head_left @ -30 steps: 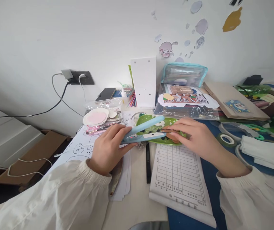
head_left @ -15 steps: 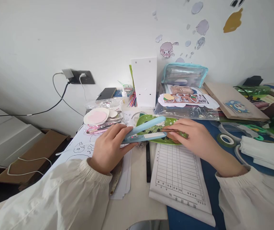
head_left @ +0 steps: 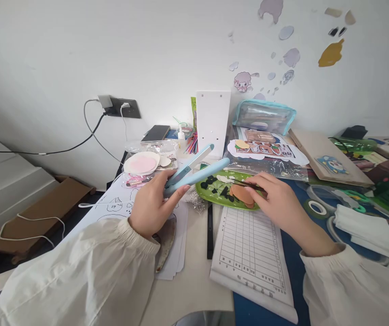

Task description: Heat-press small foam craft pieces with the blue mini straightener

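Desk [head_left: 194, 292]: showing cream and blue surfaces. Ruled form sheet [head_left: 248, 258]: lying between green tray [head_left: 205, 194] and desk's front edge. White panel [head_left: 213, 122]: standing upright near desk's back edge. Green tray: lying near desk's middle, bearing black pieces [head_left: 211, 180]. Left hand [head_left: 153, 203]: gripping light-blue two-armed tool [head_left: 201, 175] by joined end. Light-blue two-armed tool: spreading its arms apart, pointing toward tray's back left corner. Right hand [head_left: 276, 194]: pinching dark tweezers [head_left: 248, 184] narrowly over tray's right edge. Dark tweezers: pointing left, tips nearing white piece [head_left: 225, 179]; cannot tell whether holding it. Brown oval pieces [head_left: 242, 194]: lying at tray's front right corner.
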